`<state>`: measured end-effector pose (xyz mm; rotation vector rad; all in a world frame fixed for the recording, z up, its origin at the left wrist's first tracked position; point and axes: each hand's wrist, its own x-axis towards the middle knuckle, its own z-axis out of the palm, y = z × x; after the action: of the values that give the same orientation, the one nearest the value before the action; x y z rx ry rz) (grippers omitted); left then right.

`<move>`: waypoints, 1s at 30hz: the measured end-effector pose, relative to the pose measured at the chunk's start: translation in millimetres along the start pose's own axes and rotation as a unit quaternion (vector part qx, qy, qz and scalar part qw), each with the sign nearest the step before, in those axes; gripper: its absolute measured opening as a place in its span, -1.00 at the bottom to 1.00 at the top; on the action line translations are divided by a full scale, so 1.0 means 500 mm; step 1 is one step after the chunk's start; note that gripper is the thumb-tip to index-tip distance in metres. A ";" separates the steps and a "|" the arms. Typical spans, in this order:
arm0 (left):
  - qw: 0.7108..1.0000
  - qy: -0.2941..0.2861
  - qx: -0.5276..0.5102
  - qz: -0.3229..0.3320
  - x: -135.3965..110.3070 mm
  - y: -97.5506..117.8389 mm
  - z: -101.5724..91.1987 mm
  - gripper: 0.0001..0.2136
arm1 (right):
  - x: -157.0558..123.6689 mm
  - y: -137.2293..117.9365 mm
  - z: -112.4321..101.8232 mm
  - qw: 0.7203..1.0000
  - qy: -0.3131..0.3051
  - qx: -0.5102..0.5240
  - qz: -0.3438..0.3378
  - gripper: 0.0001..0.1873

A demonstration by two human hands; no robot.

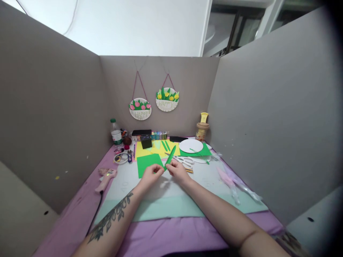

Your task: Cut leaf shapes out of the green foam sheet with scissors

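A long, pointed leaf of green paper [171,155] stands tilted between my hands, its tip pointing up and right. My right hand [178,171] pinches it near the lower end. The fingertips of my left hand [152,174] are pressed together at the leaf's base, close to the right fingertips. A green paper sheet [148,163] lies flat just behind my left hand. Beyond my right hand are white-handled scissors [187,161], with their blades behind the leaf. Two slim green strips [165,145] rest on yellow paper [141,150] farther back.
A pink glue gun [106,178] with a cord lies at left, near tape rolls [120,158] and a bottle [116,134]. White paper plates [191,145] and plastic wrappers [232,180] are at right. Two plate decorations [140,113] hang on the back panel; grey panels [268,107] flank the table.
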<state>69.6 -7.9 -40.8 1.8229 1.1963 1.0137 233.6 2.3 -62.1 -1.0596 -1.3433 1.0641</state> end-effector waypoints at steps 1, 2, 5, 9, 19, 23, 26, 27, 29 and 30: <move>1.000 -0.001 0.004 -0.001 0.000 0.001 0.001 -0.77 | -0.002 -0.001 0.003 1.000 -0.010 -0.015 -0.004 -0.66; 1.000 -0.003 0.009 -0.001 0.000 0.000 0.002 -0.78 | -0.005 -0.002 0.006 1.000 -0.017 -0.025 -0.007 -0.66; 1.000 -0.004 0.023 -0.004 0.001 -0.006 0.005 -0.78 | -0.013 -0.004 0.017 1.000 -0.024 -0.016 -0.006 -0.69; 0.999 -0.011 0.034 -0.011 0.002 -0.015 0.005 -0.76 | -0.017 0.002 0.029 0.999 -0.021 0.033 -0.001 -0.76; 0.998 -0.044 0.047 0.009 0.000 -0.005 -0.003 -0.78 | 0.009 -0.002 -0.001 0.981 0.036 0.179 0.060 -0.64; 0.997 -0.051 0.051 0.005 -0.001 -0.001 -0.004 -0.81 | 0.027 -0.006 -0.030 0.967 0.073 0.236 0.067 -0.55; 0.997 -0.057 0.057 0.005 -0.001 -0.006 -0.002 -0.83 | 0.039 -0.007 -0.054 0.959 0.093 0.263 0.055 -0.58; 0.997 -0.060 0.058 0.006 -0.002 -0.008 -0.002 -0.83 | 0.043 -0.007 -0.062 0.957 0.098 0.268 0.053 -0.61; 0.996 -0.063 0.060 0.007 -0.003 -0.012 -0.002 -0.83 | 0.050 -0.007 -0.078 0.953 0.107 0.280 0.052 -0.64; 0.996 -0.063 0.062 0.006 -0.003 -0.013 -0.002 -0.83 | 0.054 -0.008 -0.085 0.950 0.111 0.288 0.054 -0.65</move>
<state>65.7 -7.1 -46.5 1.9624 1.1964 0.8342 275.1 29.1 -51.3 -0.7843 -0.7276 1.2737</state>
